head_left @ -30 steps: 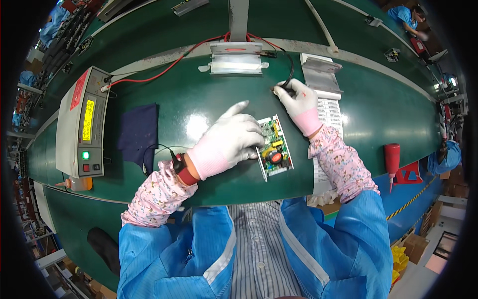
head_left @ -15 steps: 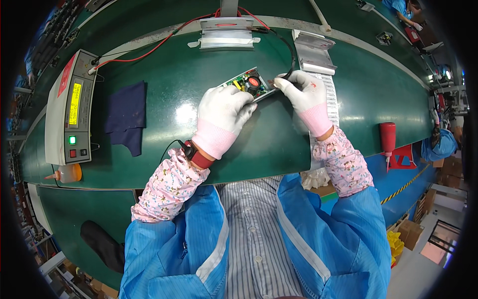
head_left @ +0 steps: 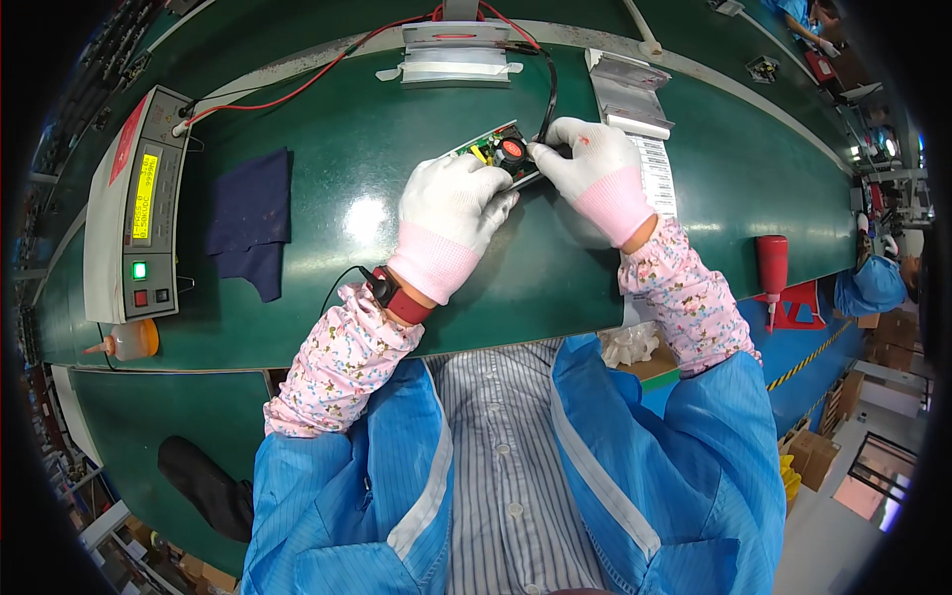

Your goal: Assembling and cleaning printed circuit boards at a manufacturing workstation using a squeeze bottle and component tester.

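A power supply board [head_left: 486, 152] in a narrow metal frame sits tilted over the green table, its round dark coil with a red top showing. My left hand [head_left: 448, 203], in a white glove with a pink cuff, is closed on the board's near side and covers its left part. At the board's right end, my right hand [head_left: 597, 169], gloved alike, pinches the end of a black cable [head_left: 551, 94]. The fingers hide the cable's tip, so I cannot tell whether it touches the board. That cable comes down from the back of the table.
A tester [head_left: 139, 208] with a lit yellow screen stands at left, its red lead [head_left: 288, 101] running to the back. Nearby lie a folded dark blue cloth [head_left: 250, 223] and an orange bottle [head_left: 133, 340]. Metal brackets [head_left: 456, 61] stand behind; a red bottle [head_left: 772, 266] is at right.
My right hand has moved slightly left and up, bringing the cable end against or over the board's right end. The left hand still holds the board, nearly in place.
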A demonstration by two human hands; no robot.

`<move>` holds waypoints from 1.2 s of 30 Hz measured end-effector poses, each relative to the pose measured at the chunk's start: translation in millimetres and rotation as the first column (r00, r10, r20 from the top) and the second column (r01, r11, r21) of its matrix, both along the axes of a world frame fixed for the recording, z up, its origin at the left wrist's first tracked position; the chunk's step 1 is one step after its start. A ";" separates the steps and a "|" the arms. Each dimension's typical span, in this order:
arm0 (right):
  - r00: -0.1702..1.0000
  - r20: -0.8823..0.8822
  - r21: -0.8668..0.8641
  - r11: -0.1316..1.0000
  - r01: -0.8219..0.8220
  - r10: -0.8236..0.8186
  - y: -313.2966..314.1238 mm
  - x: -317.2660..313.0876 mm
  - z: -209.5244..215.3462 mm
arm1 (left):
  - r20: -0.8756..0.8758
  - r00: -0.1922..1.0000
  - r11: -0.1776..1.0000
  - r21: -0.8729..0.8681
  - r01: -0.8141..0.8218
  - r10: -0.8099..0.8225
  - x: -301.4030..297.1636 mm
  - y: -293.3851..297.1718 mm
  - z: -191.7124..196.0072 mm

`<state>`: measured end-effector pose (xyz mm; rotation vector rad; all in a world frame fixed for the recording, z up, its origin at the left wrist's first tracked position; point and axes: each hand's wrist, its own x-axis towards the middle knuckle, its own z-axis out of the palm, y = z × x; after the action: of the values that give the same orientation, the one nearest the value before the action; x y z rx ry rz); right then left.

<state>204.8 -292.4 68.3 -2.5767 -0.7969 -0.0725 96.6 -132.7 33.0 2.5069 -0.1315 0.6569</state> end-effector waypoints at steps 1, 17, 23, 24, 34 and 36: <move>1.000 0.001 -0.001 1.000 0.000 0.000 0.5 1.8 1.3 | 0.001 1.000 1.000 -0.001 0.000 0.000 0.2 0.0 0.9; 0.994 -0.028 0.498 0.861 0.102 -0.102 -33.1 0.4 -46.0 | 0.103 0.991 0.996 -0.053 -0.077 0.082 95.4 66.8 9.6; 0.997 0.013 0.483 0.873 0.066 -0.082 -34.7 1.9 -58.3 | 0.141 0.980 0.988 0.041 -0.146 0.138 99.9 84.2 9.2; 0.997 0.011 0.478 0.876 0.066 -0.080 -35.5 2.8 -59.7 | 0.183 0.970 0.982 0.073 -0.175 0.159 90.5 84.4 12.8; 0.999 -0.045 0.480 0.876 0.047 -0.029 -42.4 1.5 -60.1 | 0.674 0.374 0.516 -0.011 -0.857 0.636 -104.6 180.1 39.5; 0.999 -0.037 0.475 0.880 0.026 -0.009 -40.1 1.3 -60.3 | 0.722 0.207 0.329 -0.031 -0.944 0.660 -136.8 202.8 29.5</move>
<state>206.1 -332.5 8.0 -2.1104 -0.6454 -0.2040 -40.2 70.1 62.5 2.4260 1.1199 2.1595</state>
